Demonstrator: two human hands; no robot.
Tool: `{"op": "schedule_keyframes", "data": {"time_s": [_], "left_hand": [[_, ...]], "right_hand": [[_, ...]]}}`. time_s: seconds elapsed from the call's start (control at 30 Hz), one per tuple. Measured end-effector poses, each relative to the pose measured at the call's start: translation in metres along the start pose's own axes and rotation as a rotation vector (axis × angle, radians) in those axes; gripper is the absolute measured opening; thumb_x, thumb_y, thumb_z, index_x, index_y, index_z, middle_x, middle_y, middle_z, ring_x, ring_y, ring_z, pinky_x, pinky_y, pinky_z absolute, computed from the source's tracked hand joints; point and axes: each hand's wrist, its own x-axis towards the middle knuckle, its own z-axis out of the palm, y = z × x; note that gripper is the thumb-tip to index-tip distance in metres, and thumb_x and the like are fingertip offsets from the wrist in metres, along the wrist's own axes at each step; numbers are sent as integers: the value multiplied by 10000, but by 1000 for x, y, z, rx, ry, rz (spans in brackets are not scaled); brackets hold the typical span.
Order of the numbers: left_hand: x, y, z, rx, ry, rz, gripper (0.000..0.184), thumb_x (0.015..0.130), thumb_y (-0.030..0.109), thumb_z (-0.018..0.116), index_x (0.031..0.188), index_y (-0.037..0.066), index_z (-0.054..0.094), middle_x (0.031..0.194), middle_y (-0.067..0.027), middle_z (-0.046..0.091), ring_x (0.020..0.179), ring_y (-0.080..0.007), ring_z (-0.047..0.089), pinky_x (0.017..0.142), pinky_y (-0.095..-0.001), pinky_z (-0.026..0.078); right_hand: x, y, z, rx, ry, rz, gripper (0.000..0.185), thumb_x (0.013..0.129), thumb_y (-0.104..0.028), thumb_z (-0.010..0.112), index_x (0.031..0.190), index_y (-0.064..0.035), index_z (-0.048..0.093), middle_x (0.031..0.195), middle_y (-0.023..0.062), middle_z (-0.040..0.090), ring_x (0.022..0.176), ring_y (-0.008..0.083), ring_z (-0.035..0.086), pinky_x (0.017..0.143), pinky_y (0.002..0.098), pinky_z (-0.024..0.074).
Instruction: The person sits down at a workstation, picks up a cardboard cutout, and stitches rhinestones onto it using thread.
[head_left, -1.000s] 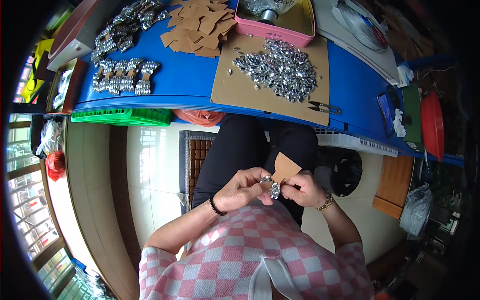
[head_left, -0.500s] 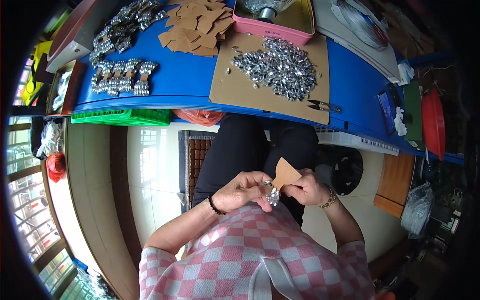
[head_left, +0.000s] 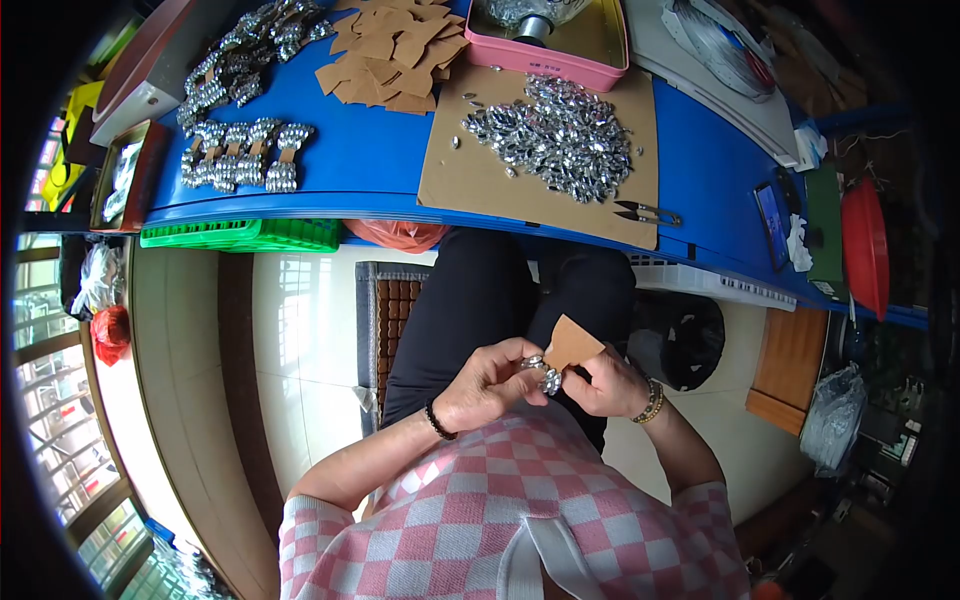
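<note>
Above my lap, my left hand (head_left: 492, 384) is closed, thumb against fingers, on a short strand of silver rhinestones (head_left: 549, 379). Close beside it, my right hand (head_left: 606, 383) pinches the lower edge of a brown card piece (head_left: 572, 343), whose wide end points up toward the table. Card and rhinestones meet between the two hands; whether they are joined is hidden by the fingers. On the table ahead lies a heap of loose silver rhinestones (head_left: 560, 140) on a cardboard sheet (head_left: 450, 185).
Brown card pieces (head_left: 390, 55) are piled behind the blue table edge (head_left: 360, 190). Finished-looking rhinestone strands on cards (head_left: 235, 155) sit at left. Thread snips (head_left: 648, 212) lie on the cardboard's right corner, below a pink tin (head_left: 550, 65). A phone (head_left: 772, 225) rests farther right.
My left hand has shifted slightly up and toward the right hand, and its fingers now cover more of the strand. My right hand has turned a little, still holding the card.
</note>
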Motion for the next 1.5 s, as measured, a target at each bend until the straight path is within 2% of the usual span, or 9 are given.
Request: {"op": "schedule_keyframes", "data": {"time_s": [0.43,0.53,0.67,0.97,1.1,1.2,1.3,1.4,1.5], "left_hand": [[7,-17,1,59,176,173,95,875,30,500,956,-15,525,820,-41,584,706,-86,562,661,-209,467],[6,-17,-3,47,250,172,83,866,32,515,935,-9,541,812,-32,588,679,-69,543,629,-191,452],[4,-16,-8,-10,341,59,73,853,32,530,910,-1,561,793,-21,594,644,-50,521,578,-171,431],[0,-15,-4,-11,375,47,44,832,-9,544,867,-10,571,728,-9,573,638,-39,521,569,-160,425],[-2,-32,-13,67,445,151,56,825,-31,536,869,-14,567,762,-17,571,690,-50,535,596,-175,436],[-4,-27,-22,170,511,261,61,821,-41,533,868,-16,561,779,-20,566,714,-54,536,611,-182,439],[-11,-15,-44,338,664,416,52,816,-38,535,861,-14,544,781,-20,551,698,-50,522,593,-183,425],[-27,-7,-92,621,887,503,35,817,-11,541,849,-1,532,733,-10,534,588,-47,482,501,-181,377],[-33,3,-108,805,918,544,46,818,-9,543,857,15,536,711,16,518,593,-32,457,499,-177,367]], "right_hand": [[2,-7,3,-24,134,-89,452,761,19,510,1203,8,412,985,161,580,833,289,598,748,322,472],[1,-2,1,-51,402,96,422,730,12,556,1144,-6,475,1034,139,562,955,282,556,805,343,445],[-2,-11,-3,-454,627,-77,343,701,-24,614,1039,-42,557,1047,116,554,1050,261,503,857,381,403],[25,-29,24,-523,441,-279,154,681,-32,645,823,-63,593,1059,101,552,1024,287,511,889,406,382],[14,-47,41,-248,449,-382,104,759,-39,606,851,-45,558,944,104,591,938,249,568,824,388,424],[-12,-41,40,615,407,76,13,845,-33,487,855,-27,481,758,104,607,693,181,612,735,365,487],[-53,-1,10,609,742,193,112,915,-89,374,836,-44,441,597,25,496,498,123,520,645,345,514],[-122,52,-25,683,1232,262,63,905,-145,452,891,-96,490,643,-36,423,527,50,428,537,232,458],[-194,107,-44,469,1413,425,62,891,-135,476,918,-102,521,667,-55,422,568,34,415,514,195,402]]}}
